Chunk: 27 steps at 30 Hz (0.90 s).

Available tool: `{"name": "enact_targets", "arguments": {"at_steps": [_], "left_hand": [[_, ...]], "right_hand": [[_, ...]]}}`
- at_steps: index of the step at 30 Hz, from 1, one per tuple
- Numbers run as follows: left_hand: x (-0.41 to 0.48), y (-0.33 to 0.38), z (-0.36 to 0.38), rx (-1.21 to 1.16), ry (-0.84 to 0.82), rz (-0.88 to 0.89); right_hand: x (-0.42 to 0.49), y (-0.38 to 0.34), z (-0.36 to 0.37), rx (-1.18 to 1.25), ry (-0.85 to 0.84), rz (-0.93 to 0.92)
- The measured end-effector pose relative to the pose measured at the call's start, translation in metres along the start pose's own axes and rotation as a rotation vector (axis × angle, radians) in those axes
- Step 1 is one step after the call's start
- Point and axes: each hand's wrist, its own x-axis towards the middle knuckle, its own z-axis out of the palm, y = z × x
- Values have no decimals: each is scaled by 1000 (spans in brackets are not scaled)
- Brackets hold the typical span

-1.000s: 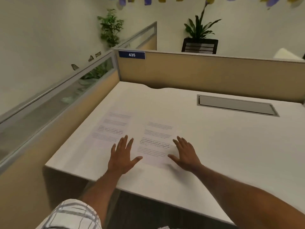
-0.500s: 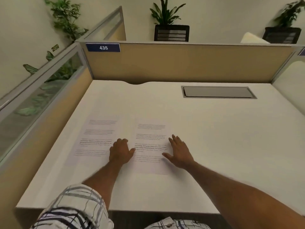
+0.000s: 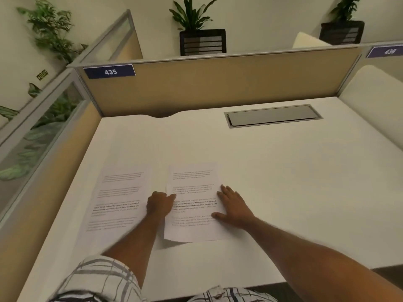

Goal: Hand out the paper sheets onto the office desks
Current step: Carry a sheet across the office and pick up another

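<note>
Pinching the right sheet's left edge, left hand; right hand spread flat on it.

Tan partition along the desk's far edge, taken as landmark. Blue number plate reading 435 at its top left corner; second blue plate, blurred, past its right end. Grey cable hatch just in front, right of centre. Glass side screen meeting its left end. Potted plants behind: middle, right, leafy one far left.
</note>
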Motion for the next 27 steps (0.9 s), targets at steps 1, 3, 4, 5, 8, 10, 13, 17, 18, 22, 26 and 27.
{"name": "enact_targets", "arguments": {"at_steps": [1,3,4,5,8,10,13,17,18,22,26,27], "left_hand": [[-1,2,-2,-38,-5,1],[-2,2,-5,-102,1,-1],[-1,1,-7,-129,1,1],[1,0,-8,-147,-4,17],[9,-10,-12,-145,-88,106],[11,-17,-15,-172,-120,170],[15,-26,-20,-261,-163,242],[13,-27,-22,-404,-275,272],[15,-26,-21,-423,-294,270],[12,-12,-9,-451,-371,318],[-1,14,14,-450,-472,393],[-4,21,20,-442,-487,413]], "right_hand": [[-1,0,0,1,-7,7],[-1,-1,-2,6,-16,17],[0,-1,-3,10,-13,18],[1,-2,-3,15,-9,22],[0,-6,-6,108,12,51],[-2,-12,-9,240,97,116],[2,-19,-15,466,240,264],[6,-26,-28,823,346,493],[3,-24,-30,868,375,524],[-18,-22,-31,948,523,577],[-45,-15,-34,931,691,580],[-53,-12,-36,929,729,602]]}}
